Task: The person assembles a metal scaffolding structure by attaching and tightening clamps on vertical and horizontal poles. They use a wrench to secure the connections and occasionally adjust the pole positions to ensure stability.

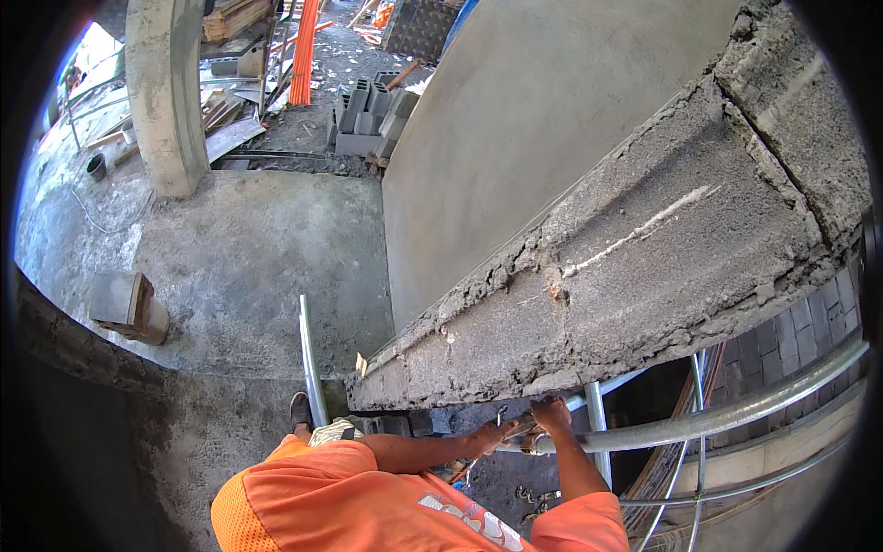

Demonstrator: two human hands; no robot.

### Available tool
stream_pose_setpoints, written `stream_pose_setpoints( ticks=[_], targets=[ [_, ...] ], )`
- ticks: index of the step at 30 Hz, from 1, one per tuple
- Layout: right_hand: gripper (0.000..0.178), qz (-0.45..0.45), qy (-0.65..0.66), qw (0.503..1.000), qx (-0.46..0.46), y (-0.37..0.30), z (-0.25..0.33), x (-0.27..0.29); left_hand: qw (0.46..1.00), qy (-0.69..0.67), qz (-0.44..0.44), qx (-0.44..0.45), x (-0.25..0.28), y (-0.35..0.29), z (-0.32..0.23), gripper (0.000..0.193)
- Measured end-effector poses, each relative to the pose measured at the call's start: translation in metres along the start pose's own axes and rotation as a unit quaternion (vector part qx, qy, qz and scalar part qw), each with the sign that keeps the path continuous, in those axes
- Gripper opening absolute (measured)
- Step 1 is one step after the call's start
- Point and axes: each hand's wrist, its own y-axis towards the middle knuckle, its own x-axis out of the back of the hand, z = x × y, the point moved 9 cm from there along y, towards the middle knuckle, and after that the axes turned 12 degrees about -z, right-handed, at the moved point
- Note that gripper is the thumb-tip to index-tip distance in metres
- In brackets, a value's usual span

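A galvanised scaffold pipe (699, 425) curves in from the right and ends near my two hands, with a rusty scaffold clamp (530, 443) at that end. My left hand (487, 439) is closed beside the clamp; a thin metal rod-like piece shows above and below its fingers, its kind too small to tell. Just to the right and slightly farther off, my right hand (552, 414) is closed at the clamp, with its fingers partly hidden. An upright pipe (598, 432) stands right of that hand.
A rough block wall top (625, 276) runs diagonally just beyond my hands. Another pipe (313, 359) rises at left near my shoe (301, 409). Farther off are a concrete column (166, 101), a stub post (129, 308) and stacked hollow blocks (368, 115). Thin rods (644, 488) lie at lower right.
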Motion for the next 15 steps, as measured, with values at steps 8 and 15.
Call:
stream_pose_setpoints(
  ticks=[8,15],
  targets=[
    [0.045,-0.117,-0.013,0.991,0.057,-0.01,0.015,-0.004,0.999,0.043,-0.024,0.005,0.001,0.002,0.0,0.083],
    [0.049,0.034,-0.023,0.987,0.155,0.002,0.01,-0.024,0.997,0.07,-0.036,0.004,0.004,-0.005,-0.005,0.08]
  ],
)
